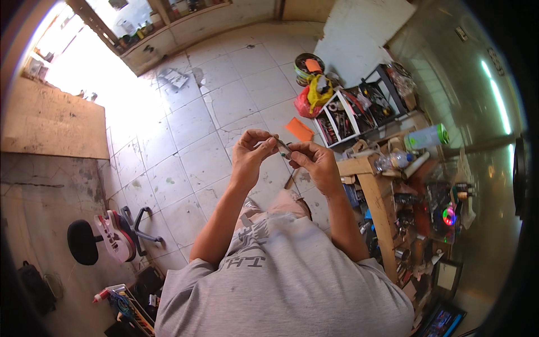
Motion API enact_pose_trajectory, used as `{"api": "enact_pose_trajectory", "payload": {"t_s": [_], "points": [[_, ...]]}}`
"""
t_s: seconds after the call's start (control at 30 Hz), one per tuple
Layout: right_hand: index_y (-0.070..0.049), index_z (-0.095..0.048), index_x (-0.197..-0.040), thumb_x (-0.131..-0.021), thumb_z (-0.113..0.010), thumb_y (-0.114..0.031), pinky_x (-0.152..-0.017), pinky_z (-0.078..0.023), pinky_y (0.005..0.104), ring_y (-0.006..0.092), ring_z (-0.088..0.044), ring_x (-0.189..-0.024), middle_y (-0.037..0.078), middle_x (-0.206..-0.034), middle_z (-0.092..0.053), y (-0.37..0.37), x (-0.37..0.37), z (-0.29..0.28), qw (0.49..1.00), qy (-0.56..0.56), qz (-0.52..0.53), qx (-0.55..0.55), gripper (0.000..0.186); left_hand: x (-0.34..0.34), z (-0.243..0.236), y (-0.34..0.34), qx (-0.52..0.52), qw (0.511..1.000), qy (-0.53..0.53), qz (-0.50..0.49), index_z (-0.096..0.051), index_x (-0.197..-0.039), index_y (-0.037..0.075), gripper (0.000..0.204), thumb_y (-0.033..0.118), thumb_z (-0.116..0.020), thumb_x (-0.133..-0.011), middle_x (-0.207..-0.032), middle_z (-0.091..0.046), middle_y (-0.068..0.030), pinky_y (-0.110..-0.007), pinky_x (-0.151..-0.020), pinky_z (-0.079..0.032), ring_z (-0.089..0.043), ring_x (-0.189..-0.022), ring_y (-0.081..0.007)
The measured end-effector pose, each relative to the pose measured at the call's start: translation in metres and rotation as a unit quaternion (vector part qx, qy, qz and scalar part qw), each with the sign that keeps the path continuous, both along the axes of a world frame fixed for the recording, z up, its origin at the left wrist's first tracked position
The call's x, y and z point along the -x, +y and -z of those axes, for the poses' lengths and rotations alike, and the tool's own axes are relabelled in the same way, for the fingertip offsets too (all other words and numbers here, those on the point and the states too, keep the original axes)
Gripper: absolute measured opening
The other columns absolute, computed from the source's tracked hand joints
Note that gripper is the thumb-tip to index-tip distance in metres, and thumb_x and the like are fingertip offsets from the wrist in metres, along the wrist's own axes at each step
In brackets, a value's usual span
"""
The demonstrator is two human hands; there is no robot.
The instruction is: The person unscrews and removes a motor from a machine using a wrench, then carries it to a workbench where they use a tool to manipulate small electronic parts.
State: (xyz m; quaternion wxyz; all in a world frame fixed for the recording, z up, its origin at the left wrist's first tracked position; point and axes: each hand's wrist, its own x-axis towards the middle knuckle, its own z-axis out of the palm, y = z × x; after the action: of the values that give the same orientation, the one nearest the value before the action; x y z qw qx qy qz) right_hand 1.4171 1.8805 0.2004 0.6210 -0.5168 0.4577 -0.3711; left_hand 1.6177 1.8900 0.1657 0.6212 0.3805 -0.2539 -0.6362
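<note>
Head view: left hand (251, 150) and right hand (314, 160) meet at chest height, both sets of fingers pinching 1 small thin grey piece (282, 147) between them.
Place: piece held in the air above the tiled floor (196, 140), left of the cluttered wooden tabletop (359, 165).
Risk: looks like a fingertip-only hold; a slip could drop it to the floor.
Cause: tiny contact area, nothing underneath to catch it.

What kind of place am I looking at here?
Probably a small repair or hobby workshop. A cluttered wooden workbench stands at the right, an open rack of hand tools sits on the tiled floor, and a red and white electric guitar body rests by a black stool.
</note>
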Motion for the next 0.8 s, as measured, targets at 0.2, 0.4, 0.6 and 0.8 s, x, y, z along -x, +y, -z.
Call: {"api": "enact_pose_trajectory", "payload": {"t_s": [0.2,0.4,0.6,0.8], "points": [[0.003,-0.072,-0.114,-0.098,-0.072,-0.010,-0.077,-0.059,0.0255,0.0106,-0.072,-0.084,0.008,-0.097,-0.077,-0.065,-0.092,0.008,0.999,0.022,-0.019,0.024,0.021,-0.066,0.019,-0.038,-0.040,0.997,0.068,-0.017,-0.064,-0.116,0.002,0.019,0.015,-0.067,-0.103,-0.109,-0.072,-0.0090,-0.029,-0.087,-0.059,-0.070,-0.096,-0.0137],[0.006,-0.071,-0.112,-0.098,-0.068,-0.006,-0.079,-0.059,0.0270,0.0116,-0.071,-0.085,0.009,-0.094,-0.076,-0.169,-0.172,0.037,0.999,0.018,-0.035,0.036,0.019,-0.138,0.039,-0.129,-0.025,0.995,-0.093,-0.040,-0.073,-0.096,0.001,0.020,0.021,-0.076,-0.098,-0.091,-0.074,-0.0047,-0.025,-0.076,-0.055,-0.067,-0.083,-0.0100],[0.004,-0.071,-0.114,-0.100,-0.067,-0.012,-0.076,-0.057,0.0267,0.0113,-0.069,-0.083,0.008,-0.091,-0.075,-0.329,-0.221,0.047,0.986,0.016,-0.162,0.027,0.022,-0.209,0.021,-0.275,-0.032,0.922,-0.383,0.042,-0.071,-0.094,-0.001,0.019,0.017,-0.072,-0.098,-0.080,-0.070,-0.0026,-0.025,-0.069,-0.050,-0.061,-0.076,-0.0074],[0.003,-0.066,-0.111,-0.101,-0.071,-0.026,-0.072,-0.053,0.0260,0.0084,-0.061,-0.076,0.003,-0.086,-0.069,-0.498,-0.263,0.022,0.969,0.011,-0.245,-0.005,0.031,-0.257,0.005,-0.427,-0.007,0.916,-0.395,0.070,-0.068,-0.090,-0.002,0.028,0.025,-0.070,-0.095,-0.076,-0.070,-0.0065,-0.030,-0.066,-0.051,-0.062,-0.070,-0.0120]]}}
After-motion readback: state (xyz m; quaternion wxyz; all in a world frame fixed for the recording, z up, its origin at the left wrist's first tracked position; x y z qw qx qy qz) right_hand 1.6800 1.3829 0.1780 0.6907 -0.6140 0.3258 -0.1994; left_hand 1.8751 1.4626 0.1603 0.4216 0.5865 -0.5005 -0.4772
